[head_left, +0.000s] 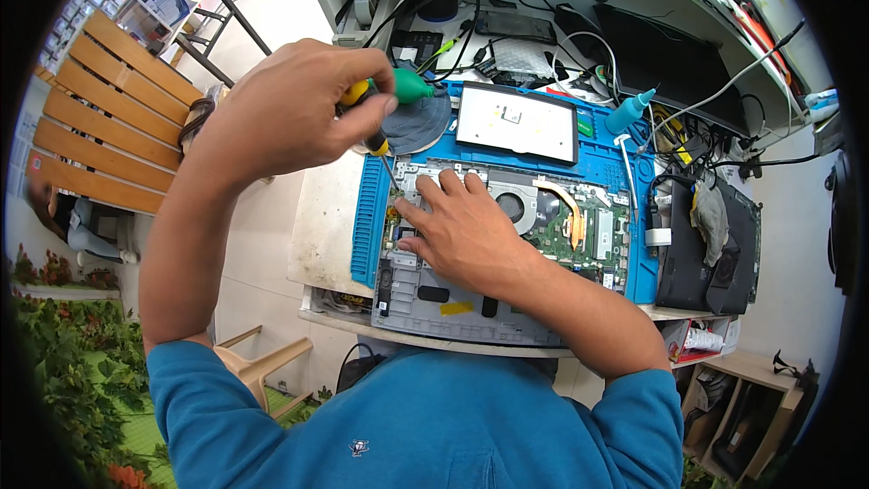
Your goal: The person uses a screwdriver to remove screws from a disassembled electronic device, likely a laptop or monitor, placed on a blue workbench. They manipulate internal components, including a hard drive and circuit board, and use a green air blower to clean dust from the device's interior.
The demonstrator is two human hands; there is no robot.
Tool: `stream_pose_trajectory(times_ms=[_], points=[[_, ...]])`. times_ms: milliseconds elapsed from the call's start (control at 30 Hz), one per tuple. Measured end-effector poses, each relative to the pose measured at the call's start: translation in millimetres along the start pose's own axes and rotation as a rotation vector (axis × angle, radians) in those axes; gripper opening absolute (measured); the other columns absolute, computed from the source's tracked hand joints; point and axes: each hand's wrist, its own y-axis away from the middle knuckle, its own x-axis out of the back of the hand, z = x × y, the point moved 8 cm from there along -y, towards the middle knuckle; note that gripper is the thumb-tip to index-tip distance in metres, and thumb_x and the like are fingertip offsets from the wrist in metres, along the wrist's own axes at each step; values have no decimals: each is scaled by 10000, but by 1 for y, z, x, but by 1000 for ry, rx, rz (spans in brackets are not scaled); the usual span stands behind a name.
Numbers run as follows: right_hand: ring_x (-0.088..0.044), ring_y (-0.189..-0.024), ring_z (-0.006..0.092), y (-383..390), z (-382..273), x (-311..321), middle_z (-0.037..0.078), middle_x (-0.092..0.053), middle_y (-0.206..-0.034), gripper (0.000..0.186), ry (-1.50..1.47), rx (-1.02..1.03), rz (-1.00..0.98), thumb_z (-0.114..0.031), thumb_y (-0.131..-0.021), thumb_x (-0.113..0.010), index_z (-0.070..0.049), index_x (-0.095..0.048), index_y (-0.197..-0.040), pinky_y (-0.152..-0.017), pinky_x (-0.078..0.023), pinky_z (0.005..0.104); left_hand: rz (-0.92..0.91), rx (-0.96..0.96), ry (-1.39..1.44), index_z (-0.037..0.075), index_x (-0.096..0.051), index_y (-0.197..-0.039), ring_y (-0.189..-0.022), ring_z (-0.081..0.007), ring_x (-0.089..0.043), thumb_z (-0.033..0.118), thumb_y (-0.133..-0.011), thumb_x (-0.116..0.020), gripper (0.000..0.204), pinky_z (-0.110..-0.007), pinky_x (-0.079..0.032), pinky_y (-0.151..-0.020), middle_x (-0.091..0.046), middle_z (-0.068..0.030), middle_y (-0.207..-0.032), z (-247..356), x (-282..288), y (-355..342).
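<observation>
My left hand [299, 109] holds a yellow-and-black screwdriver [376, 143] upright, its shaft angled down to the upper-left part of an opened grey laptop base [434, 308]. My right hand [466, 235] rests on that base just right of the screwdriver tip, fingers spread. The base shows a round fan [510, 207], a copper heat pipe [575, 226] and a green circuit board [602, 267], and lies on a blue repair mat [369, 217]. A green rubber bulb [412, 85] sits behind my left hand. A white pad [548, 127] with small parts lies behind the base.
A blue bottle [629, 110], cables, a dark monitor [661, 54] and small tools crowd the back. Black devices [701, 272] sit at the right edge. A wooden slatted seat [109, 118], a plastic chair [262, 362] and part of another person [81, 231] are at the left.
</observation>
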Motion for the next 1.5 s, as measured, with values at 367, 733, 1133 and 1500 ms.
stream_pose_trajectory(times_ms=[367, 733, 1133, 1500], points=[[-598, -1284, 337, 0, -1, -1, 160, -671, -1319, 490, 10, 12, 15, -419, -1082, -667, -69, -706, -1423, -1077, -460, 500, -56, -104, -97, 64, -708, -1264, -956, -311, -716, 109, -988, -720, 280, -425, -583, -845, -699, -112, -1002, 24, 1, -3], [-601, -1280, 335, 3, 0, -4, 160, -669, -1305, 505, 16, 18, 46, -418, -1085, -661, -72, -698, -1450, -1076, -462, 496, 10, -118, 67, 54, -735, -1263, -936, -272, -730, 118, -995, -736, 276, -405, -595, -829, -720, -112, -1011, 25, 2, 5], [-604, -1282, 337, 3, -1, -2, 160, -664, -1310, 494, 11, 12, 18, -412, -1094, -653, -71, -700, -1447, -1081, -464, 497, 33, -45, 7, 62, -732, -1272, -912, -282, -739, 85, -977, -688, 299, -423, -590, -867, -731, -115, -1025, 22, 1, 8], [-603, -1283, 337, 5, 1, -4, 162, -655, -1345, 522, 12, 2, 20, -418, -1089, -658, -72, -676, -1480, -1079, -459, 492, 32, -35, -29, 94, -723, -1344, -921, -297, -745, 132, -941, -778, 408, -431, -584, -883, -744, -132, -1057, 19, -1, 9]])
